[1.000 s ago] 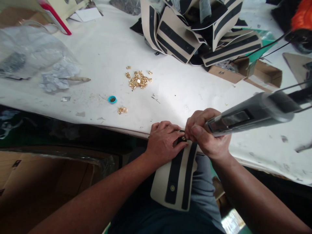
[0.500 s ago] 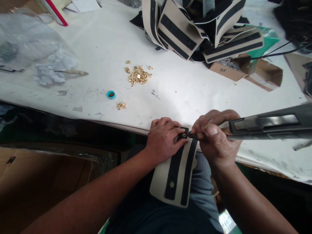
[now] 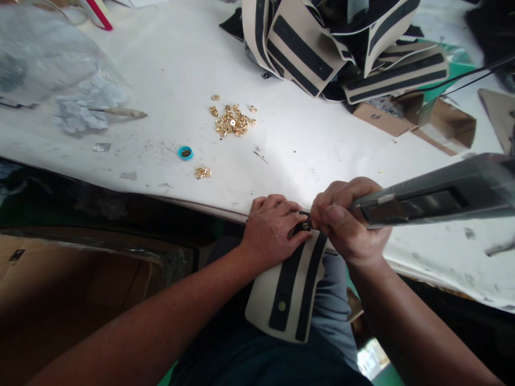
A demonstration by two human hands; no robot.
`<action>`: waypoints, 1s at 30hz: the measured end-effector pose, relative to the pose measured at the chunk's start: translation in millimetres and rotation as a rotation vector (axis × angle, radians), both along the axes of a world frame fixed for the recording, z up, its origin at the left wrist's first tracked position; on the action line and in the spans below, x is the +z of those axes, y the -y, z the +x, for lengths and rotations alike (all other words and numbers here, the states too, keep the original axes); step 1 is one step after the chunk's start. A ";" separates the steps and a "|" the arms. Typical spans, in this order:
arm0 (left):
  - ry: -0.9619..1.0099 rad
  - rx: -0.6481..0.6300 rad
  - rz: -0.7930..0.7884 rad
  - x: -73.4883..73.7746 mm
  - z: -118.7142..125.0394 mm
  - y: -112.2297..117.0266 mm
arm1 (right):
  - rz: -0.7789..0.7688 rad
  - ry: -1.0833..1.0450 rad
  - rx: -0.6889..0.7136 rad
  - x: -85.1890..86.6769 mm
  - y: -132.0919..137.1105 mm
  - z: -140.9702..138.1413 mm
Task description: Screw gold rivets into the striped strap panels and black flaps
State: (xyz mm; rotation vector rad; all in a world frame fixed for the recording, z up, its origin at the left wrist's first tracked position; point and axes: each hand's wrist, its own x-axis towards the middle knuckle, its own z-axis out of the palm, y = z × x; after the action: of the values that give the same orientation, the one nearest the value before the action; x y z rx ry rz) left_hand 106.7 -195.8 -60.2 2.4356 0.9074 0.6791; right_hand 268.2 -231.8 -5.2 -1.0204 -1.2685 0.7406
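A beige panel with black strips (image 3: 295, 279) hangs from the table's front edge over my lap; a round brass-coloured piece sits near its lower end. My left hand (image 3: 273, 228) grips the panel's upper end, thumb and forefinger either side of a small metal fitting (image 3: 306, 225). In my right hand (image 3: 348, 220) is a grey electric screwdriver (image 3: 434, 193), grasped close to its front end. It slants in from the right, and its tip, hidden by my fingers, is beside that fitting.
Gold-coloured metal fittings (image 3: 234, 122) lie piled on the white table (image 3: 161, 96), with a smaller heap (image 3: 202, 172) near a blue cap (image 3: 185, 153). Striped panels (image 3: 300, 48) are stacked at the back, beside small cardboard boxes (image 3: 446, 126). A large carton (image 3: 72, 300) stands lower left.
The screwdriver's body has swung and now tilts up toward the right. My right hand has shifted slightly left, covering the tip. My left hand stays on the panel.
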 end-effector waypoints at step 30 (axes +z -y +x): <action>0.027 0.007 -0.044 3.8 2.1 0.7 | 0.050 -0.040 -0.147 0.5 6.7 -10.7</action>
State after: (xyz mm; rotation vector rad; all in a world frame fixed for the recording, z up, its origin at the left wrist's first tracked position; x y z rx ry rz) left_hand 108.8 -196.5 -56.4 2.3807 0.9106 0.6857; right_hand 257.5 -238.5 -4.7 -1.0414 -1.1588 0.6108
